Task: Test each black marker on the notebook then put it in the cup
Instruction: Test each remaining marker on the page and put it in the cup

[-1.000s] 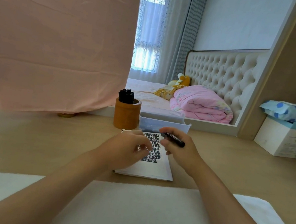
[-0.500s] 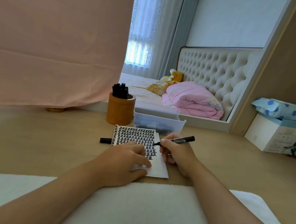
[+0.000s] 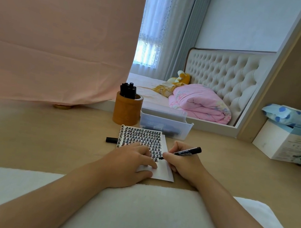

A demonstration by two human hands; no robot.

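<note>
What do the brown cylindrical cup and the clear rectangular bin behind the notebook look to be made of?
Brown cylindrical cup: probably wood or bamboo, smooth matte; thick wall, paler cut rim. Clear rectangular bin: translucent plastic, slightly frosted; dark shapes show blurred through its wall.

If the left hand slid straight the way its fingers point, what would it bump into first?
Probably the right hand. The left hand lies flat on the notebook with its fingers pointing across the page at it. The tip of the marker that the right hand grips might come first; depth is unclear.
</note>
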